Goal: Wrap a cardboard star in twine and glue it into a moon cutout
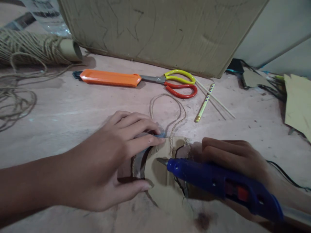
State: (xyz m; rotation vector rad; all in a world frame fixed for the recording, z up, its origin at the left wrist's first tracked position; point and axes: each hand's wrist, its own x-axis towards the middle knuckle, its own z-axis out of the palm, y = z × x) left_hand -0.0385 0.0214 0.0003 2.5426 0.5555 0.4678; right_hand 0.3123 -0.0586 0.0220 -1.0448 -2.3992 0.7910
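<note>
My right hand [233, 158] is wrapped round a blue hot glue gun [201, 173], a clear glue stick showing at its rear. The nozzle points left and touches, or almost touches, a curved cutout of brown cardboard [159, 174]. Along parts of the cutout's edge runs twine, and a loose loop of twine [181, 121] reaches up from its top onto the table. My left hand [119, 161] lies at the cutout's left side, thumb and fingers apart, fingertips resting on its edge. Something blue shows partly under those fingertips.
Beyond the hands lie an orange box cutter [110, 78], scissors [181, 86] with yellow and red handles, a pencil [205, 103] and a thin stick [218, 102]. A twine roll [36, 48] is at left. A large cardboard sheet [155, 32] stands behind. Cardboard scraps [297, 105] lie right.
</note>
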